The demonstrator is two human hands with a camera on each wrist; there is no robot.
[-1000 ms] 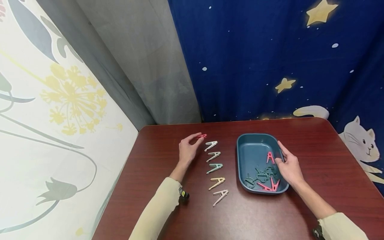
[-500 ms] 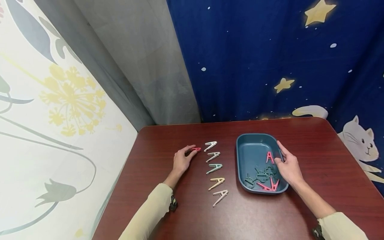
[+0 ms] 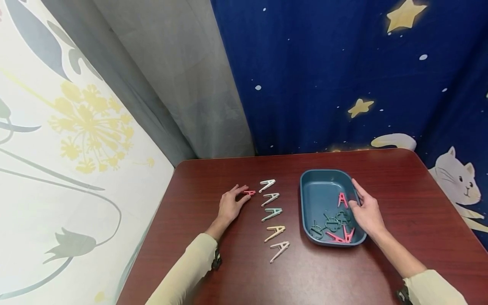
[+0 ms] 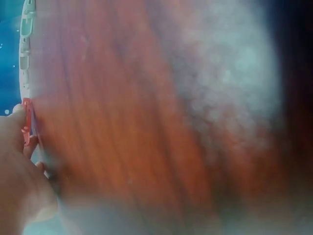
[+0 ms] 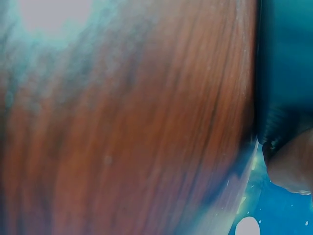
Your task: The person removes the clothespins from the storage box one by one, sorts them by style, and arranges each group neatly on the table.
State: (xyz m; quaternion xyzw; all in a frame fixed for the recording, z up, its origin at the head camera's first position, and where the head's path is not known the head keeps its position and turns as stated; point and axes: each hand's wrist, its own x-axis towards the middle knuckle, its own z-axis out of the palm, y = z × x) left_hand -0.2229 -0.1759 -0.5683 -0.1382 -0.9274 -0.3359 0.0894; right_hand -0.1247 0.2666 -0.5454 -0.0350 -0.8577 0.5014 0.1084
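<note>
Setting the red peg (image 3: 249, 192) flat on the desk (image 3: 213, 178) at nine o'clock of the white peg (image 3: 267, 185), my left grip (image 3: 230, 206) pinches it lightly; right grip (image 3: 367, 213) holds the tray (image 3: 309, 178) rim.
</note>
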